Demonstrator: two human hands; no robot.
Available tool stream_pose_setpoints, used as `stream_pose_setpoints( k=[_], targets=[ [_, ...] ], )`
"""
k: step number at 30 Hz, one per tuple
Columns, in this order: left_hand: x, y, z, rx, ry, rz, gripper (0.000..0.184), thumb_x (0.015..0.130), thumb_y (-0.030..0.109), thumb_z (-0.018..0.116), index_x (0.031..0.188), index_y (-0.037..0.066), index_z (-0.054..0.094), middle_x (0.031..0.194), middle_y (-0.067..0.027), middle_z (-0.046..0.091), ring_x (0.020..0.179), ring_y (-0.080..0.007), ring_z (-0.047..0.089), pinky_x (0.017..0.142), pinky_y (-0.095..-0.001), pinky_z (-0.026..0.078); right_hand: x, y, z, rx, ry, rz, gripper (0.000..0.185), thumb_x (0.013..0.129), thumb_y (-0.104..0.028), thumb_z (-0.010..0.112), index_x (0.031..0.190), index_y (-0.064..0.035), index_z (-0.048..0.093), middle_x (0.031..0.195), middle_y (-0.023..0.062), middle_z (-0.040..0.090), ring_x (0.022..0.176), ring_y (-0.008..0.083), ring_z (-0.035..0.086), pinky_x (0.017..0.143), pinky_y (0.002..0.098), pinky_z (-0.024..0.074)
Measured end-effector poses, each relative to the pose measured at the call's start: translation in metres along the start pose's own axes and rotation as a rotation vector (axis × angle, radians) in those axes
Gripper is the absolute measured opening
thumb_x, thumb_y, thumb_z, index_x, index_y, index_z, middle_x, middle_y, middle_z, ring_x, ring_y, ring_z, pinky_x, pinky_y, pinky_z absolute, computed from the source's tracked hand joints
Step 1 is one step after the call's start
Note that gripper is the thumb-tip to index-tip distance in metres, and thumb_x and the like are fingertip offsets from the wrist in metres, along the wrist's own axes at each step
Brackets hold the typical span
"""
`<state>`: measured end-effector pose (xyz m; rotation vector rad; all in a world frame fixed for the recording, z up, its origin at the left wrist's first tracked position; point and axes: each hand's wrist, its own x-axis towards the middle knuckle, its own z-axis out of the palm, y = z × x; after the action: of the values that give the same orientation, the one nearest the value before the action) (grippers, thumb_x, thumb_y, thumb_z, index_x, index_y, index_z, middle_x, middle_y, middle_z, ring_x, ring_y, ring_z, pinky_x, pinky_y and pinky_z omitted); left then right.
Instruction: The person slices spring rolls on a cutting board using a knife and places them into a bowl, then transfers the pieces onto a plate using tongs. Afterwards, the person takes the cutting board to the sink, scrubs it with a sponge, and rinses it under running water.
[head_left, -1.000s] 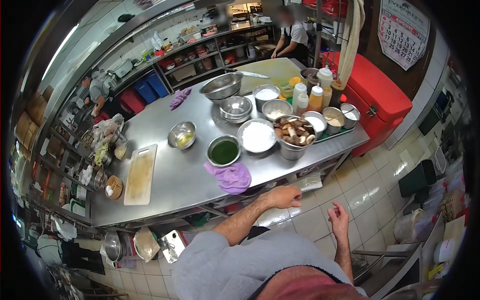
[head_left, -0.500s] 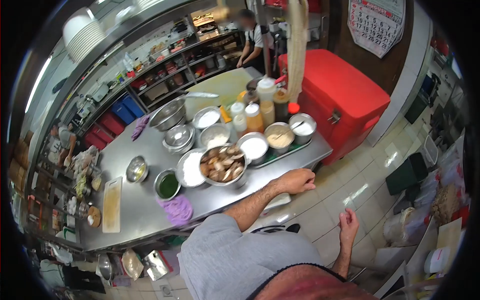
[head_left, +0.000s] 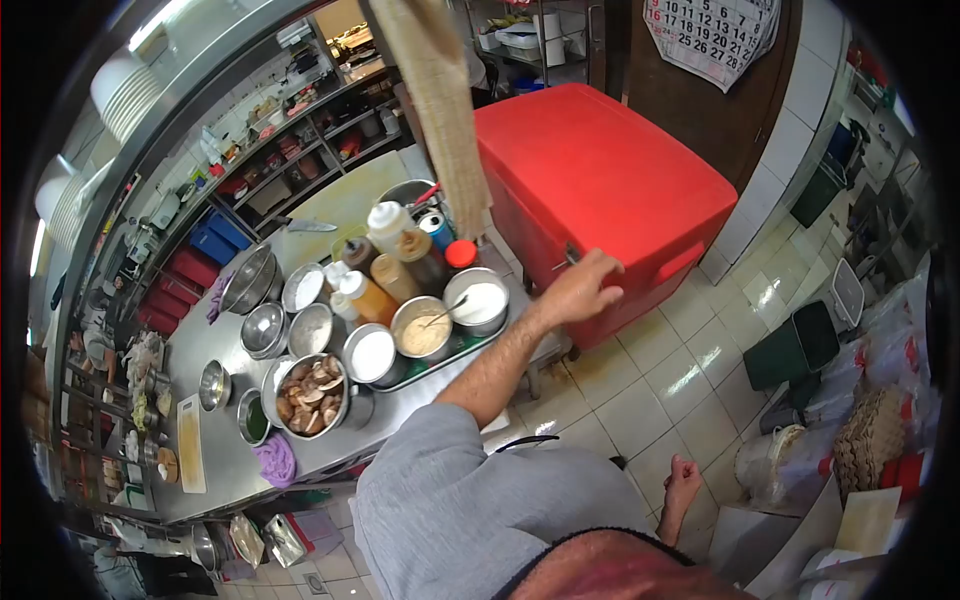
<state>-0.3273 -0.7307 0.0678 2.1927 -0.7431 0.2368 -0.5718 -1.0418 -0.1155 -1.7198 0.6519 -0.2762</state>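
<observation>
My left hand [head_left: 585, 287] reaches out to the red cooler box [head_left: 610, 170], its fingers partly spread beside the metal latch [head_left: 570, 254] on the front. Whether the fingertips touch the latch I cannot tell. Low on the right, my right hand [head_left: 682, 483] hangs over the tiled floor with its fingers curled in and nothing visible in them. Near my left forearm stand a metal pot of white powder [head_left: 478, 302] and a pot of tan paste with a spoon [head_left: 420, 328]. A bowl of sliced mushrooms [head_left: 312, 394] sits farther left.
Squeeze bottles [head_left: 368, 298] crowd the steel table [head_left: 330, 452]. A purple cloth [head_left: 275, 459] lies at its edge, and a knife [head_left: 308, 226] rests farther back. A beige cloth [head_left: 440, 110] hangs above. Dark green bin [head_left: 790, 347] and bagged goods line the right side.
My view has swung right, toward the cooler. My left hand has moved up to the cooler's latch with its fingers opening out. My right hand has dropped lower and its fingers have curled in.
</observation>
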Motion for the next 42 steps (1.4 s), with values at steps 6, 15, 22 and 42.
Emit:
stream_pose_setpoints(
  k=[6,15,22,42],
  targets=[
    [0.121,-0.051,0.021,0.154,0.018,-0.184,0.039,0.077,0.026,0.065,0.106,0.002,0.054,0.102,-0.0172,0.052,0.097,-0.03,0.053,0.085,-0.0373,0.044,0.15,0.006,-0.057,-0.036,-0.032,-0.016,0.033,0.084,-0.026,0.062,0.064,-0.0068,0.043,0.053,-0.0026,0.039,0.043,0.0057,0.037,0.039,0.0216,0.0314],
    [0.222,-0.158,0.048,0.112,0.27,-0.701,0.046,0.075,0.034,0.068,0.104,0.0,0.058,0.102,-0.0213,0.059,0.097,-0.0304,0.057,0.083,-0.0383,0.046,0.368,-0.098,-0.125,-0.079,-0.142,-0.293,0.028,0.085,-0.02,0.059,0.065,-0.0063,0.044,0.054,-0.0027,0.041,0.046,0.0048,0.037,0.042,0.0211,0.031],
    [0.284,-0.206,0.052,0.458,0.418,-0.983,0.054,0.076,0.046,0.062,0.11,0.004,0.056,0.113,-0.0196,0.055,0.107,-0.0308,0.053,0.089,-0.0416,0.043,0.482,-0.1,-0.092,0.145,-0.286,-0.13,0.018,0.083,-0.007,0.057,0.099,-0.0002,0.051,0.068,-0.0008,0.048,0.058,0.0055,0.045,0.047,0.0195,0.0382],
    [0.439,-0.294,0.032,0.654,0.588,-1.468,0.045,0.084,0.036,0.042,0.116,0.006,0.049,0.115,-0.0195,0.055,0.109,-0.0348,0.052,0.09,-0.0468,0.04,0.874,-0.187,0.077,-0.187,-0.775,-0.149,0.016,0.087,-0.018,0.048,0.091,-0.004,0.054,0.07,0.0006,0.052,0.055,0.0084,0.051,0.045,0.0204,0.0359]
  ],
)
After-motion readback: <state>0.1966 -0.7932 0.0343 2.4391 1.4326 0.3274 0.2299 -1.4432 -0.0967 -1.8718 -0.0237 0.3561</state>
